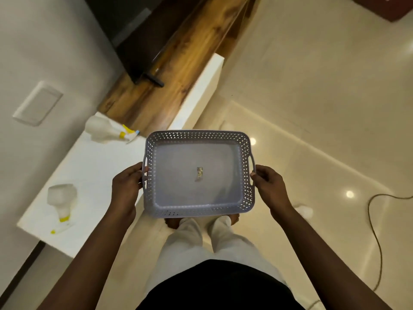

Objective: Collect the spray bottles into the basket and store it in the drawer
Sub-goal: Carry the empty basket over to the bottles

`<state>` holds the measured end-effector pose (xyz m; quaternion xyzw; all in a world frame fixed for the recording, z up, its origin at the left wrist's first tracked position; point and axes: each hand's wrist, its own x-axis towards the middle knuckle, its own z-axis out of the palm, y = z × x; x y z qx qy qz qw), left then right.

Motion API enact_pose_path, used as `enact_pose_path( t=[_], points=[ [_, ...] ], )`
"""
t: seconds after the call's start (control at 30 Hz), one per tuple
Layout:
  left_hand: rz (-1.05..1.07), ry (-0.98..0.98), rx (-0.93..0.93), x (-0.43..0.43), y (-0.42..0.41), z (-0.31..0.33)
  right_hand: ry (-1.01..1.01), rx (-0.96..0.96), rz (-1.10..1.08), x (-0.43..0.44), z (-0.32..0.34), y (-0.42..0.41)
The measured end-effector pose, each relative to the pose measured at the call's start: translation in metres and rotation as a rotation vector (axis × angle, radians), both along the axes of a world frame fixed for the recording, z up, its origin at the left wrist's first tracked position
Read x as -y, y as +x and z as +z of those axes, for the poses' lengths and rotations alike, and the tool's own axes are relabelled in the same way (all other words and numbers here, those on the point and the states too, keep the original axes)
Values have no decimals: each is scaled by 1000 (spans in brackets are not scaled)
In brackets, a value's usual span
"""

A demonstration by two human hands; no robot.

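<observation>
basket (pixel 244 153): lavender plastic, rectangular, perforated walls, slot handle on each short side; held level in the air over the floor, in front of the person's legs, near edge of the white counter just to its left
basket contents: no bottles; only a small scrap or sticker (pixel 199 174) on the bottom, can't tell which
left hand (pixel 127 186): closed on the basket's left handle, fingers wrapped under the rim
right hand (pixel 269 186): closed on the right handle, same grip
spray bottle A (pixel 105 129): white, yellow collar, lying on its side at the far end of the white counter (pixel 93 166), nozzle pointing toward the basket, close to its far-left corner
spray bottle B (pixel 62 203): white, yellow collar, lying on its side nearer the person, well apart from A, nozzle toward the counter's near edge
progress: early; basket in hand, zero bottles collected
left: load both bottles, then put basket in drawer
drawer: not visible in this view; likely in the counter unit, judgement only
surroundings: wooden shelf (pixel 178 63) beyond counter, glossy tile floor (pixel 324 108), cable (pixel 375 231) on the floor at right
note: both hands occupied, so the basket probably needs setting down or a one-hand hold before picking
</observation>
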<state>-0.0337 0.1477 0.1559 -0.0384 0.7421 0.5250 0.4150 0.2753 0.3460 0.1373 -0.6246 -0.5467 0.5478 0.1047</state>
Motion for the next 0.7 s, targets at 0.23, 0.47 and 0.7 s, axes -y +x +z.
enact_pose_path(
  t=[0.23, 0.47, 0.7],
  points=[
    [-132, -47, -31, -74, 61, -17, -53, 35, -156, -28, -29, 79],
    [-213, -144, -70, -129, 112, -66, -108, 68, -226, -54, -71, 139],
    [-396, -192, -108, -183, 152, -162, -128, 125, -316, -80, -171, 183]
  ],
)
